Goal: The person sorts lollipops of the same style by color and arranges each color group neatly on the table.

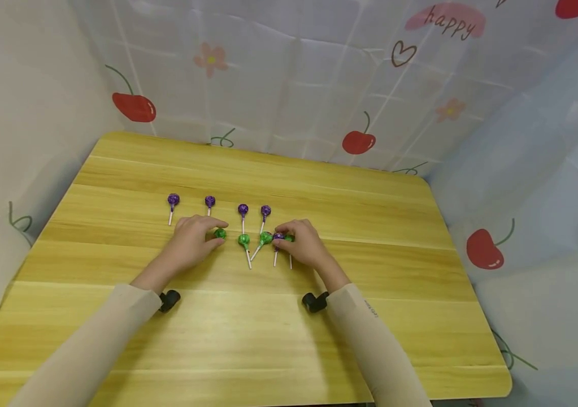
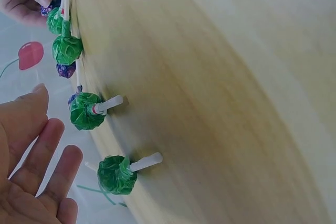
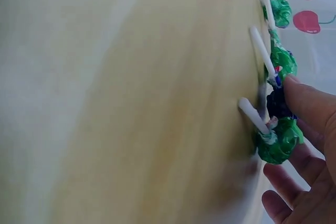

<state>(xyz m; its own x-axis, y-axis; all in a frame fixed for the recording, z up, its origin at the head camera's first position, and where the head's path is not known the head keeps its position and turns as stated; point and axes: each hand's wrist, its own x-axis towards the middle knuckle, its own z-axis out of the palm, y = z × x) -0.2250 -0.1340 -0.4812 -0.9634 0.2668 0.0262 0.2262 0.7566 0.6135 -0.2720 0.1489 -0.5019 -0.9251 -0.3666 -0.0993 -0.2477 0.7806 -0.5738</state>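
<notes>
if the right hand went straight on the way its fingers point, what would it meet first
Likely the green lollipop just beyond the purple lollipop that the right hand holds, toward the left hand. In the head view they look nearly touching; any gap is unclear.

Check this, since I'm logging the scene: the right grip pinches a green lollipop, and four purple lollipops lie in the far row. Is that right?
Not quite: the right grip pinches a purple lollipop, not a green one, as the head view shows. The rest holds: four purple lollipops lie in the far row.
</notes>
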